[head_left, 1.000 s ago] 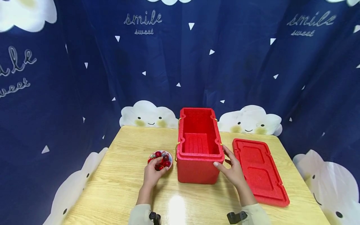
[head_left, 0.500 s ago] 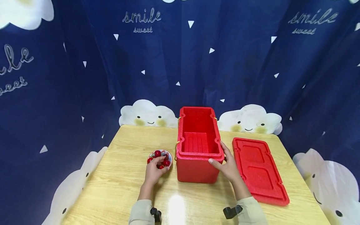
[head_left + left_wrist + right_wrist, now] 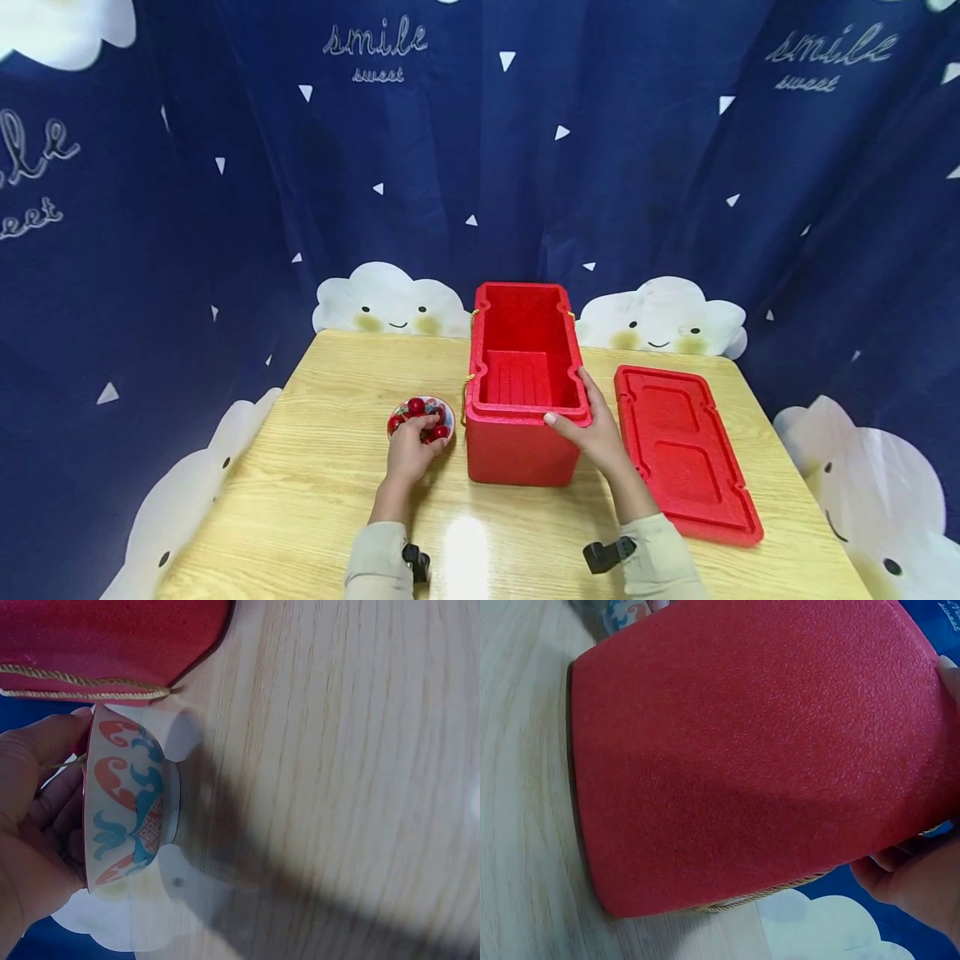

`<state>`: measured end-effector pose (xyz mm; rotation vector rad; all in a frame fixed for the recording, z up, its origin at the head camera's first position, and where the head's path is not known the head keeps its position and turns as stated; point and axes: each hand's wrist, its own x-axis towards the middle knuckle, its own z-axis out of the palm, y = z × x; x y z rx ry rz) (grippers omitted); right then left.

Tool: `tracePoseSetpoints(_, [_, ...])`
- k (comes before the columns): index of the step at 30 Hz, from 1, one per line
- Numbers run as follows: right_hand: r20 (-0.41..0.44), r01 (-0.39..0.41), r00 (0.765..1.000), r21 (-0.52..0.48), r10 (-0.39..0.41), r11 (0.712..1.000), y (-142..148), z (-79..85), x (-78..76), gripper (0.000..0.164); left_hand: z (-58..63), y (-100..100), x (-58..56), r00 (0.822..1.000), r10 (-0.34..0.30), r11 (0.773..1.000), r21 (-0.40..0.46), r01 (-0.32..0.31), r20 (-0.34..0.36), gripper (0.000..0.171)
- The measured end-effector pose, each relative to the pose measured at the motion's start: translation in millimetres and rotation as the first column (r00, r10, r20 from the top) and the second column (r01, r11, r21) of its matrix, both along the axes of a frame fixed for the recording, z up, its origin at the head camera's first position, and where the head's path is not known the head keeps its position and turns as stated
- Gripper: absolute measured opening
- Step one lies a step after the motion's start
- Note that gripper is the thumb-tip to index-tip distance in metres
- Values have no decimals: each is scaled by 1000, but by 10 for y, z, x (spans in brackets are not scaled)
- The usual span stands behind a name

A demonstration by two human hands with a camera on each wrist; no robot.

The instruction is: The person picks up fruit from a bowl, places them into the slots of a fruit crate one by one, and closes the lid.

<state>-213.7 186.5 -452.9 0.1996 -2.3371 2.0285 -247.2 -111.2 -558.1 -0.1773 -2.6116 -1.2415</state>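
Note:
A small patterned bowl (image 3: pixel 124 799) of dark red cherries (image 3: pixel 416 406) stands on the table, left of a red foam box (image 3: pixel 517 454). My left hand (image 3: pixel 408 454) reaches over the near rim with curled fingers among the cherries. A thin stem (image 3: pixel 60 763) crosses between thumb and fingers in the left wrist view; the fingertips are hidden in the bowl, so I cannot tell whether they pinch a cherry. My right hand (image 3: pixel 600 437) grips the box at its near right corner, thumb on the front rim, fingers along the right side. The box is uncovered, its grooved floor showing.
The red lid (image 3: pixel 686 458) lies flat on the wooden table (image 3: pixel 300 500), right of the box. Golden cord (image 3: pixel 90 686) loops along the box's sides. A dark blue curtain (image 3: pixel 420 167) with white clouds hangs behind the table and at both sides.
The right hand has shifted left and farther onto the box rim, its thumb now on the front edge. The left hand's thumb and fingers have drawn closer together over the cherries.

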Motion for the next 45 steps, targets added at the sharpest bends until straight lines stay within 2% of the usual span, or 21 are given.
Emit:
tracePoseSetpoints(4, [0, 16, 1000, 22, -16, 1000, 21, -107, -46, 95, -7, 1, 3, 1000, 19, 999, -25, -19, 0, 35])
tracePoseSetpoints(7, [-33, 20, 999, 35, -19, 999, 57, -226, -101, 94, -6, 14, 0, 999, 32, 998, -54, -32, 1, 33])
tracePoseSetpoints(11, [-56, 11, 998, 51, -8, 999, 75, -244, -127, 95, 7, 28, -8, 999, 37, 994, -101, -39, -22, 31])
tracePoseSetpoints(13, [-42, 12, 999, 71, -9, 997, 80, -229, -125, 97, 13, 32, 2, 999, 36, 993, -107, -39, -29, 30])
tracePoseSetpoints(19, [13, 15, 1000, 95, -16, 995, 44, -71, -18, 102, -1, 34, 46, 999, 37, 999, -35, -38, -26, 27])
tracePoseSetpoints(24, [-7, 12, 1000, 101, -11, 995, -9, 55, 73, 97, 31, 50, 75, 998, 51, 998, 42, -50, -27, 26])
tracePoseSetpoints(30, [-16, 24, 1000, 106, -23, 994, -26, 88, 75, 95, 137, 77, 74, 997, 72, 990, 127, -68, -29, 26])
tracePoseSetpoints(38, [3, 67, 998, 117, -67, 991, -57, 83, 84, 93, 328, 95, 92, 979, 99, 979, 195, -63, -179, 26])
tracePoseSetpoints(40, [5, 75, 997, 115, -76, 990, -64, 83, 93, 92, 378, 102, 93, 977, 105, 972, 225, -63, -183, 26])
tracePoseSetpoints(45, [1, 96, 995, 120, -97, 988, -76, 79, 103, 90, 491, 121, 100, 983, 121, 951, 301, -74, -139, 28])
